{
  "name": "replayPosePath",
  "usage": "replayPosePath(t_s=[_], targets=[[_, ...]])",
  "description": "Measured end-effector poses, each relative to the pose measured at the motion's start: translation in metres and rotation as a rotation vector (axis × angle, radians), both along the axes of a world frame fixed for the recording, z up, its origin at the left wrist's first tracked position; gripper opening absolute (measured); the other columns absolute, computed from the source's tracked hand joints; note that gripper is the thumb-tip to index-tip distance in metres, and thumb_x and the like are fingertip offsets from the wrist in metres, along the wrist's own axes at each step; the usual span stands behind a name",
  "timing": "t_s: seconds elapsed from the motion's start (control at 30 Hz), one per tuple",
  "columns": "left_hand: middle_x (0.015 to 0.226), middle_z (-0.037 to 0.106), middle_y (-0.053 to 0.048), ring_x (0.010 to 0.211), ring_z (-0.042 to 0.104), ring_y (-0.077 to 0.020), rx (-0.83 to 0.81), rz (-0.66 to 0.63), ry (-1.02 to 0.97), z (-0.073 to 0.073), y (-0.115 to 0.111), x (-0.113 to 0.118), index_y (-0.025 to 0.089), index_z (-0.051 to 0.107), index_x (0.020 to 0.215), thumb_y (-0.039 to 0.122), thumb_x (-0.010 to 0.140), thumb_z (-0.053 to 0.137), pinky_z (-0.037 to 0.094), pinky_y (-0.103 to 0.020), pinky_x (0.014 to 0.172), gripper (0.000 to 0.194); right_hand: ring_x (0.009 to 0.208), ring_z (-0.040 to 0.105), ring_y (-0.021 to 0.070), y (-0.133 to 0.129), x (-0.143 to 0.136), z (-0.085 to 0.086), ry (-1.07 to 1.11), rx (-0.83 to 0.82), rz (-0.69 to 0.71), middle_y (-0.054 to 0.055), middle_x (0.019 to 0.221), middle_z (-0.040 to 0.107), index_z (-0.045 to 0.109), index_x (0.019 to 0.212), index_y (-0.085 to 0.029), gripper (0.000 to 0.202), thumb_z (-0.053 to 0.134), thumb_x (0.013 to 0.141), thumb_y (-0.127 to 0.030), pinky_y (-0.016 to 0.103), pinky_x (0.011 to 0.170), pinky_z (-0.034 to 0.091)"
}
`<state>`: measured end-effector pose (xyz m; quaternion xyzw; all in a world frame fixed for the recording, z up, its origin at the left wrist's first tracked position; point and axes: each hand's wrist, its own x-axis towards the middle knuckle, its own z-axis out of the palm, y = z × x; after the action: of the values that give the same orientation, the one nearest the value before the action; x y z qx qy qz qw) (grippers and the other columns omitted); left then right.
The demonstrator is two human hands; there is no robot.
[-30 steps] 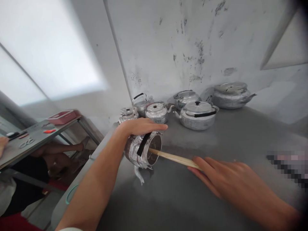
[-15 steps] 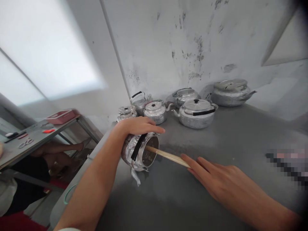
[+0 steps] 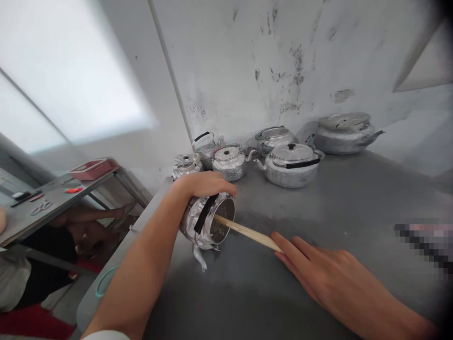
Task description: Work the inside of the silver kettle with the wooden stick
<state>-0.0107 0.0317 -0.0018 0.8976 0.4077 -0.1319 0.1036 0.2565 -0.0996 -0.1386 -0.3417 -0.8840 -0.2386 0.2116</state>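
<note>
A dented silver metal kettle lies tipped on its side on the grey table, its round opening facing right and its spout pointing down toward me. My left hand is laid over the top of the kettle and grips it, fingers bent toward the rim. A black sleeve covers the kettle's handle. In my right hand, a pale wooden stick is held between thumb and fingers. The stick's far end goes through the opening; its tip is hidden inside the kettle.
Several other silver kettles stand along the wall, among them a lidded kettle and a large kettle. On a side table at left are a pink basket and scissors. A person's leg shows beneath it.
My left fingers have bent down closer to the kettle's rim. My right hand has shifted slightly right and down with the stick, which stays inside the opening. The view has shifted a little.
</note>
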Motion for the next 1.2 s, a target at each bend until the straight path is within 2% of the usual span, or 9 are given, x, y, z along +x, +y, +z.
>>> replayPosePath(t_s=[0.23, 0.47, 0.67, 0.83, 0.97, 1.2], targets=[[0.128, 0.071, -0.003, 0.112, 0.066, -0.0237, 0.011, -0.018, -0.002, 0.0, -0.001, -0.001, 0.027, 0.074, 0.119, 0.028, 0.1, 0.042, 0.045, -0.027, 0.097, 0.038, 0.043, 0.067, 0.0172, -0.002, -0.001, 0.0, 0.025, 0.0, -0.003, -0.002, 0.069, 0.067, 0.051, 0.127, -0.013, 0.039, 0.017, 0.112, -0.022, 0.034, 0.038, 0.04], [0.132, 0.07, -0.002, 0.114, 0.065, -0.0241, 0.019, 0.024, 0.005, 0.003, -0.003, 0.001, 0.029, 0.075, 0.12, 0.031, 0.101, 0.043, 0.045, -0.028, 0.097, 0.037, 0.044, 0.069, 0.0181, -0.002, -0.001, -0.003, -0.014, -0.004, -0.028, 0.001, 0.075, 0.073, 0.049, 0.128, -0.014, 0.04, 0.014, 0.112, -0.023, 0.034, 0.037, 0.043], [0.13, 0.07, -0.002, 0.114, 0.064, -0.0235, 0.035, -0.011, -0.001, 0.003, -0.002, 0.001, 0.03, 0.075, 0.12, 0.028, 0.1, 0.043, 0.045, -0.028, 0.098, 0.038, 0.044, 0.07, 0.018, 0.0, -0.003, -0.004, 0.0, -0.001, -0.023, 0.0, 0.073, 0.073, 0.051, 0.127, -0.013, 0.04, 0.016, 0.112, -0.025, 0.033, 0.037, 0.042], [0.127, 0.072, -0.002, 0.11, 0.066, -0.0243, 0.008, 0.018, -0.033, 0.002, -0.002, 0.001, 0.028, 0.077, 0.116, 0.032, 0.1, 0.045, 0.047, -0.029, 0.096, 0.036, 0.045, 0.07, 0.0174, -0.002, -0.003, -0.001, 0.008, 0.002, 0.005, -0.001, 0.072, 0.072, 0.05, 0.128, -0.013, 0.039, 0.016, 0.112, -0.024, 0.033, 0.038, 0.042], [0.127, 0.072, -0.002, 0.109, 0.066, -0.0243, 0.017, 0.013, -0.037, 0.001, -0.001, -0.001, 0.029, 0.077, 0.117, 0.033, 0.1, 0.046, 0.047, -0.029, 0.095, 0.036, 0.045, 0.07, 0.0176, -0.004, -0.006, -0.001, 0.004, -0.014, -0.035, 0.001, 0.074, 0.074, 0.052, 0.126, -0.013, 0.042, 0.014, 0.112, -0.023, 0.033, 0.038, 0.041], [0.122, 0.074, -0.003, 0.108, 0.066, -0.0252, -0.008, 0.009, -0.062, 0.001, -0.001, 0.0, 0.027, 0.078, 0.112, 0.031, 0.099, 0.046, 0.046, -0.031, 0.097, 0.035, 0.044, 0.069, 0.0167, -0.005, -0.01, -0.003, 0.028, -0.022, -0.005, 0.0, 0.071, 0.072, 0.053, 0.126, -0.013, 0.042, 0.015, 0.112, -0.024, 0.034, 0.038, 0.042]])
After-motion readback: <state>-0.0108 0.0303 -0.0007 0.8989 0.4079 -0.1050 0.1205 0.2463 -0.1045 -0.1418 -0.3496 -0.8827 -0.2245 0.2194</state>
